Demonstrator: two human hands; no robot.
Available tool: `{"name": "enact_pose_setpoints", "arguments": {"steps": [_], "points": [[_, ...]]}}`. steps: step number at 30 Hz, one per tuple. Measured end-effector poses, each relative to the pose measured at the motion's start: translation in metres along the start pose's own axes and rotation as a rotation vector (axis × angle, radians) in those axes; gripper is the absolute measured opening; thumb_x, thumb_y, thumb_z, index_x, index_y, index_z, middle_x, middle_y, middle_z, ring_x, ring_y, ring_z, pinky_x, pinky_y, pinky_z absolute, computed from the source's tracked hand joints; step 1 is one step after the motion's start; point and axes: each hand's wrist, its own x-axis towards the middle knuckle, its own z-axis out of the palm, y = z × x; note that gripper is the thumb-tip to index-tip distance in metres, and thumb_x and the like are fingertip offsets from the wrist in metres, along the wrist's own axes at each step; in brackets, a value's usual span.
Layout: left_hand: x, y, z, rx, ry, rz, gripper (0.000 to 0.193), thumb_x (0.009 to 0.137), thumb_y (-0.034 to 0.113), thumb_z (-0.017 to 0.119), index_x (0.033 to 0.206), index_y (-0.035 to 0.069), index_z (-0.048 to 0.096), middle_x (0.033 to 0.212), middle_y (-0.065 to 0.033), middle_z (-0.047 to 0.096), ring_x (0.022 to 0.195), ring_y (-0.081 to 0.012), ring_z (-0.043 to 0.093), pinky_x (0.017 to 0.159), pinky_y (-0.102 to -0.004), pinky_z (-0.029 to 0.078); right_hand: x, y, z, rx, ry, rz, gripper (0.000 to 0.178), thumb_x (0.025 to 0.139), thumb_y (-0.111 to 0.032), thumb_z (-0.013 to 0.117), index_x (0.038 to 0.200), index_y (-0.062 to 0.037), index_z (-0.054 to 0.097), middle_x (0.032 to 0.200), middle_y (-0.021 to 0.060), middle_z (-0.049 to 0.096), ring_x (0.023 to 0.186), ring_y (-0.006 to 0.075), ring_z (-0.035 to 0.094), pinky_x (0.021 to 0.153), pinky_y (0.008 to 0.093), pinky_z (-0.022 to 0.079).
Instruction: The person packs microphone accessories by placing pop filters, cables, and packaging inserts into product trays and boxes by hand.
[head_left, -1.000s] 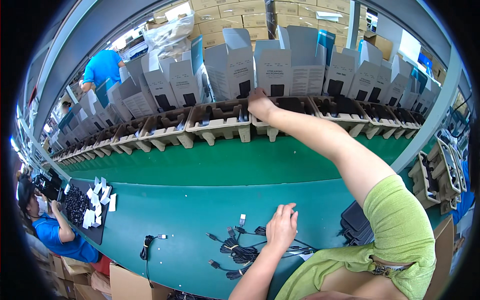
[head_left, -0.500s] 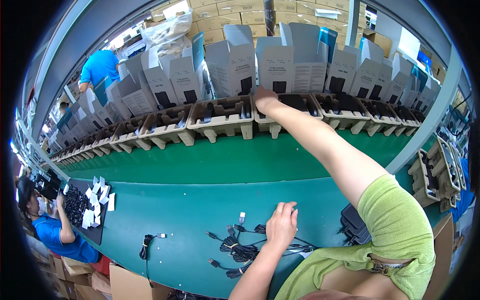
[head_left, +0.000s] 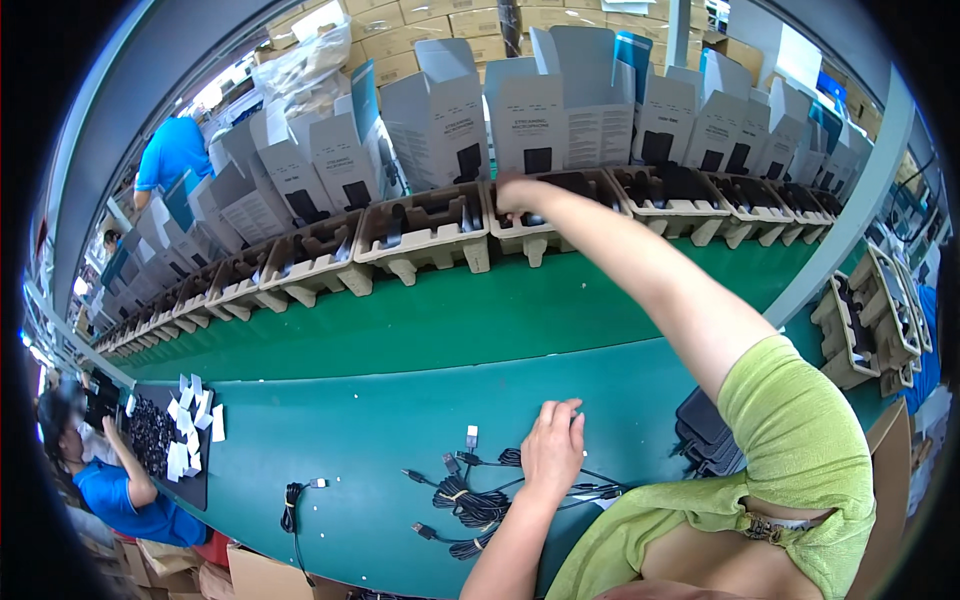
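Observation:
My right hand point(head_left: 520, 198) reaches far across the bench into a brown moulded pulp tray point(head_left: 535, 235) that holds black parts. Its fingers point down inside the tray's left end; their tips are hidden and blurred. My left hand point(head_left: 553, 450) rests on the green bench, fingers loosely bent, thumb apart, with nothing visible in it. Beside its wrist lies a pile of black cables point(head_left: 470, 503), tied in bundles. A white-tipped connector point(head_left: 472, 437) sticks out above them. Another tied black cable point(head_left: 290, 508) lies alone farther left.
Open grey-white boxes point(head_left: 530, 118) stand behind a long row of pulp trays point(head_left: 420, 245). A metal post point(head_left: 850, 215) rises at right, near stacked trays point(head_left: 850, 335). Black cases point(head_left: 708, 435) sit by my right sleeve. At left, a person in blue point(head_left: 135, 500) works beside a black mat point(head_left: 190, 488).
My right hand has gone lower into the tray, from its back edge toward the near side. My left hand stays by the cables. The whole view has shifted slightly.

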Motion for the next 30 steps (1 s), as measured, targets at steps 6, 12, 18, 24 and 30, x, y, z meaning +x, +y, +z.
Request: {"name": "enact_pose_setpoints", "arguments": {"steps": [6,12,18,24,30], "points": [[0.001,0.0,0.003,0.016,-0.048,0.01,0.015,0.083,0.012,0.056,0.097,0.008,0.057,0.089,-0.0074,0.056,0.076,-0.025,0.06,0.063,-0.0364,0.049,-0.008,-0.001,0.029,-0.473,0.292,-0.065,0.026,0.081,-0.015,0.052,0.103,-0.0077,0.065,0.103,0.0114,0.064,0.095,0.0239,0.062,0.076,0.0344,0.049],[0.005,0.003,0.007,-0.007,-0.003,0.067,0.015,0.083,0.011,0.056,0.098,0.008,0.058,0.087,-0.0082,0.056,0.065,-0.0232,0.058,0.058,-0.0339,0.047,-0.023,0.028,0.012,-0.541,0.792,-0.386,0.02,0.071,-0.019,0.057,0.084,-0.0064,0.065,0.087,0.0108,0.062,0.088,0.0273,0.059,0.077,0.0354,0.046],[0.008,-0.005,0.005,0.003,-0.023,0.047,0.015,0.084,0.01,0.055,0.098,0.006,0.058,0.087,-0.0074,0.055,0.062,-0.0192,0.056,0.057,-0.032,0.046,-0.161,0.075,-0.026,-0.889,0.191,-0.628,0.022,0.069,-0.022,0.062,0.087,-0.0092,0.061,0.09,0.0086,0.059,0.092,0.0259,0.056,0.067,0.0394,0.048],[0.008,-0.009,0.002,0.004,-0.053,0.004,0.015,0.084,0.01,0.055,0.099,0.005,0.059,0.087,-0.0071,0.055,0.062,-0.018,0.055,0.057,-0.0308,0.045,-0.299,0.143,-0.005,-0.923,-0.588,-0.449,0.063,0.063,-0.043,0.073,0.112,-0.0115,0.05,0.109,0.0079,0.053,0.105,0.0268,0.051,0.077,0.0411,0.047],[0.0,-0.002,0.002,0.185,0.02,0.052,0.012,0.084,0.011,0.053,0.094,0.008,0.06,0.091,-0.0077,0.056,0.07,-0.0232,0.058,0.061,-0.034,0.047,-0.338,0.186,0.029,-0.722,-0.486,-0.493,0.074,0.057,-0.042,0.076,0.116,-0.0077,0.047,0.11,0.0098,0.05,0.1,0.0307,0.053,0.076,0.0407,0.047]]}}
